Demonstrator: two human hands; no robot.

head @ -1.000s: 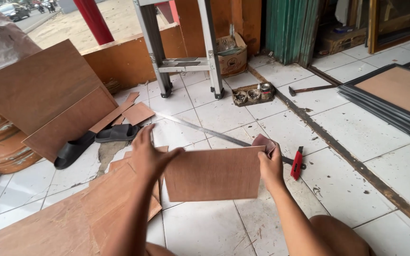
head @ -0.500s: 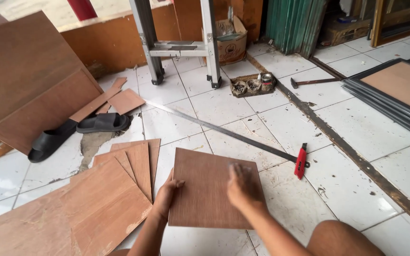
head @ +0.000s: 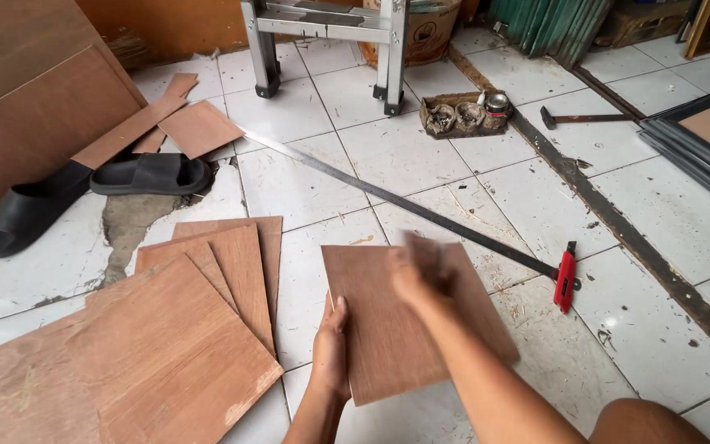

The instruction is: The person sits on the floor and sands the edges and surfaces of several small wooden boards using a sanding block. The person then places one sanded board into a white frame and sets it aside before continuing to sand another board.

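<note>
Right hand (head: 421,271) motion-blurred over the plywood panel (head: 396,329) — fingers not separable, contact with the surface not determinable. Panel's near edge partly covered by the right forearm; left edge masked by the left hand (head: 332,349). Both forearms cut off at the bottom edge, likewise a knee at lower right. Stack of plywood sheets (head: 166,345) runs out of frame at lower left; lower sheets overlapped, only margins showing. Stepladder (head: 326,33) cropped above its lowest rung. Cardboard box (head: 425,29) half hidden behind the ladder leg. Contents of the small tray (head: 462,115) too small to identify — one round tin discernible. Large board (head: 34,115) cut off at left and top.
</note>
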